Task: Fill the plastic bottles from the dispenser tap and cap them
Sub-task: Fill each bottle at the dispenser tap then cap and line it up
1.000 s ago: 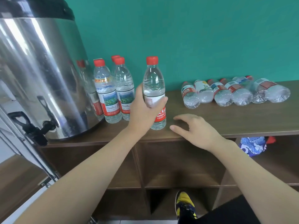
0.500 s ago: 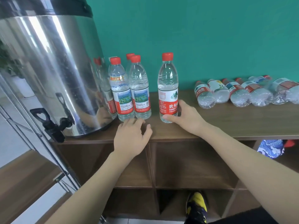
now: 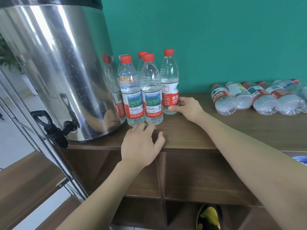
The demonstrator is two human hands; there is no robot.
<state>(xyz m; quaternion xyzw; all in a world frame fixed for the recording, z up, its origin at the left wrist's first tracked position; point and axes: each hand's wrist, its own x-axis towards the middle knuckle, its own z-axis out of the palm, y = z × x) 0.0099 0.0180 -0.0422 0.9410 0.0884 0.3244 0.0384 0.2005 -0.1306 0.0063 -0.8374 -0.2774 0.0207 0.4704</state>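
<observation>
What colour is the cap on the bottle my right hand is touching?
Red. The cap tops the upright bottle that the right hand grips near its base, seen in the head view.

open shelf top between the standing bottles and lying bottles, easy reach; left side's walled off by the dispenser

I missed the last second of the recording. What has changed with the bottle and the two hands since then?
The left hand let go of the red-label bottle and dropped to the shelf edge. The right hand took hold of its base and slid it left against the standing bottles. The lying bottles stayed put.
</observation>
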